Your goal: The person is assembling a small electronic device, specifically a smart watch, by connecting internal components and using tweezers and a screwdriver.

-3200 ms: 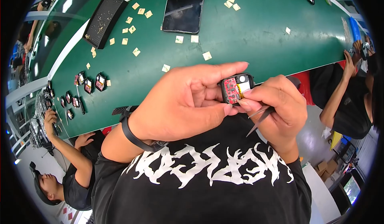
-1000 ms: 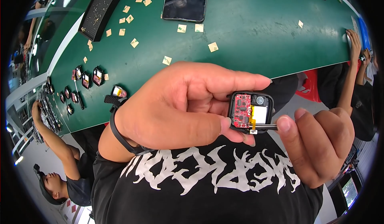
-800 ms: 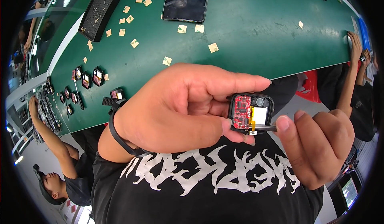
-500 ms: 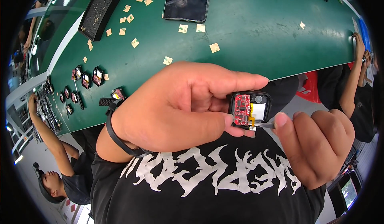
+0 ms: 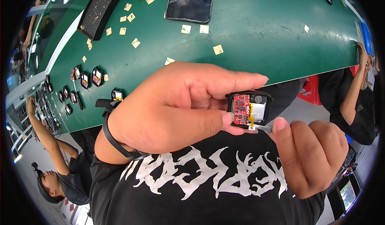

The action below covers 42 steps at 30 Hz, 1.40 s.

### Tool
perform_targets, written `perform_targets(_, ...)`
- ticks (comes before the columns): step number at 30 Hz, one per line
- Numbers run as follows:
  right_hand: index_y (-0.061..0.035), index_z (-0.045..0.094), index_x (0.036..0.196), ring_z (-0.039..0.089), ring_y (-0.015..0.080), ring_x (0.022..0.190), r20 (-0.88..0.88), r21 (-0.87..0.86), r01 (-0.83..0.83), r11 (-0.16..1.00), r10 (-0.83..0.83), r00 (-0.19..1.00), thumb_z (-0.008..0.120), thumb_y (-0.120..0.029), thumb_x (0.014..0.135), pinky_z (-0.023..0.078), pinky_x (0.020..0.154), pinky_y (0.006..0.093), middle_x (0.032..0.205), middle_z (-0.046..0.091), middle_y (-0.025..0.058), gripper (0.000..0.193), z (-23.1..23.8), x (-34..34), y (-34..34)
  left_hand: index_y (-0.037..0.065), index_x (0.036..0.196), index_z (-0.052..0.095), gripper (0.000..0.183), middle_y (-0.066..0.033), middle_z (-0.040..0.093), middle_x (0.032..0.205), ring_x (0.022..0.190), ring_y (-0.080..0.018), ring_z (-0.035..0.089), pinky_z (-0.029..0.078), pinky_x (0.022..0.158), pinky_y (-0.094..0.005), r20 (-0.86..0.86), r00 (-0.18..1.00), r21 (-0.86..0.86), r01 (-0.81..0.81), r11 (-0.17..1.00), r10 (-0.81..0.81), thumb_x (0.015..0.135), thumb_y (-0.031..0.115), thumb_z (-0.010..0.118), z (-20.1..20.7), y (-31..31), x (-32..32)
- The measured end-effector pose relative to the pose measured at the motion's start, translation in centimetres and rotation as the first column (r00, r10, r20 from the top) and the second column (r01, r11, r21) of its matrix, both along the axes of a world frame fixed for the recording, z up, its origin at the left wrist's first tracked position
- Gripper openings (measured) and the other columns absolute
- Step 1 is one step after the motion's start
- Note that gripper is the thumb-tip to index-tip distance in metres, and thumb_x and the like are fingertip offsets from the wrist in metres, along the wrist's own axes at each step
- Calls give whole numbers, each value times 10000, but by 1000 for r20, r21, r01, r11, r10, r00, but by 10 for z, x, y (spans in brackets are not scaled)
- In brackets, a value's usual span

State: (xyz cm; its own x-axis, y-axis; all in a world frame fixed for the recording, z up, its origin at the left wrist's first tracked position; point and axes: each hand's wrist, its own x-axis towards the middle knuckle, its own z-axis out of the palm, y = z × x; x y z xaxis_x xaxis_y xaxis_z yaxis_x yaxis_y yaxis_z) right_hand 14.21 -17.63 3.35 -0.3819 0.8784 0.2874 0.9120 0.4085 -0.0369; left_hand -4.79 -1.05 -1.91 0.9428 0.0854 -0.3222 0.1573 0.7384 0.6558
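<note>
My left hand [image 5: 172, 108] grips a small black watch case [image 5: 268, 104] by its edges, between thumb and fingers, above my lap. Inside the case lie a red circuit board [image 5: 241, 105], a silver-white battery [image 5: 258, 110] and an orange flex cable [image 5: 251, 122] with a white end piece hanging over the lower rim. A thin, flat metal tool [image 5: 263, 128] is pinched in my right hand [image 5: 313, 154]; its tip touches or lies right beside the cable's end. Whether it is a blade or tweezers I cannot tell.
On the green table [image 5: 264, 40] are a phone-like black device [image 5: 190, 2], a dark tray [image 5: 100, 12], scattered beige squares [image 5: 217, 49] and several opened watch cases [image 5: 97, 76] at left. Co-workers sit left and right; a red stool [image 5: 311, 90] stands beyond the table edge.
My right hand has shifted slightly left and down, with the tool tilting more downward toward its handle. My left hand still holds the watch case, almost unmoved.
</note>
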Motion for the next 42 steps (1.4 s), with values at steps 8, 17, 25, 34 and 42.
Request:
perform_targets(8, 85, 720, 1006, 500, 186, 600, 9, -16, 17, 1000, -17, 1000, 799, -56, 712, 268, 455, 285, 773, 613, 118, 335, 2, -3, -2, -143, 1451, 384, 534, -310, 543, 1385, 1279, -316, 581, 553, 1013, -352, -22, 999, -61, 45, 997, -47, 923, -163, 456, 0, 5, 1)
perform_targets(17, 104, 713, 997, 492, 183, 587, -43, -46, -8, 999, 6, 999, 795, -50, 728, 292, 444, 272, 761, 606, 115, 321, -4, -2, 4, -139, 1437, 414, 512, -240, 580, 1366, 1211, -245, 626, 551, 1023, -348, -101, 995, -55, 22, 998, -28, 927, -175, 440, 2, 6, -3)
perform_targets(25, 101, 712, 973, 494, 186, 585, -19, -23, -17, 1000, 17, 1000, 794, -62, 716, 305, 434, 273, 738, 596, 116, 315, -4, -5, 4, -152, 1409, 440, 481, -241, 577, 1373, 1206, -238, 630, 558, 1016, -343, -99, 995, -33, -12, 999, 9, 930, -181, 464, 6, 4, -5)
perform_targets(34, 82, 725, 956, 492, 181, 604, -48, -46, -144, 989, 142, 989, 811, -50, 624, 310, 449, 282, 765, 599, 104, 368, -1, 10, 17, -138, 1387, 483, 448, -218, 636, 1293, 1156, -232, 660, 575, 993, -343, -178, 980, 6, 94, 996, -91, 939, -156, 483, 11, 12, 2)
perform_targets(42, 57, 732, 936, 478, 172, 614, -113, -22, -176, 984, 173, 978, 821, -62, 618, 286, 454, 281, 776, 594, 82, 350, -7, 12, 18, -124, 1401, 476, 453, -255, 614, 1315, 1175, -279, 654, 582, 984, -351, -182, 976, -94, 103, 990, -119, 948, -143, 456, 10, 14, 0)
